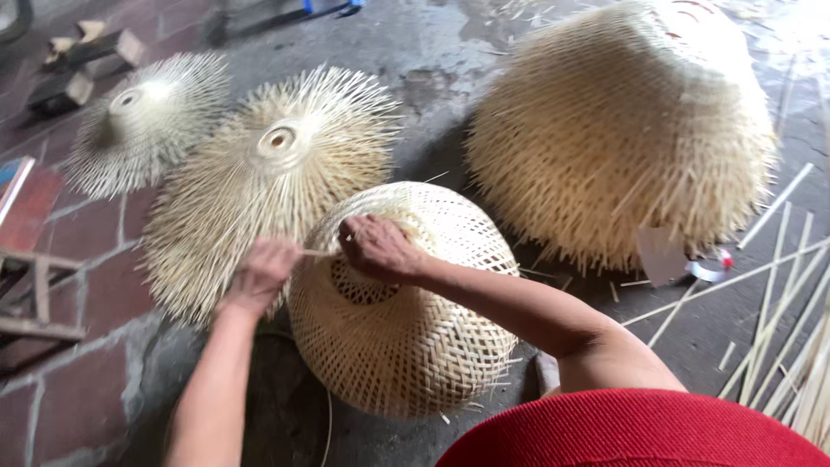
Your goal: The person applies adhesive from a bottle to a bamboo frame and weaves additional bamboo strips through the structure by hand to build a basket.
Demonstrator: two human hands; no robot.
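Below the red-clad lap (631, 432), the woven bamboo dome (402, 303) looks nearly complete; left hand (259, 277) pinches a loose strip (318, 252), right hand (376, 246) presses the rim, ends untrimmed.

The right hand (378, 248) covers part of the rim of the woven basket (405, 303), and its fingertips are hidden. The bamboo strips (782, 320) are cut by the right edge. The wooden frame (35, 294) is cut at the left edge.
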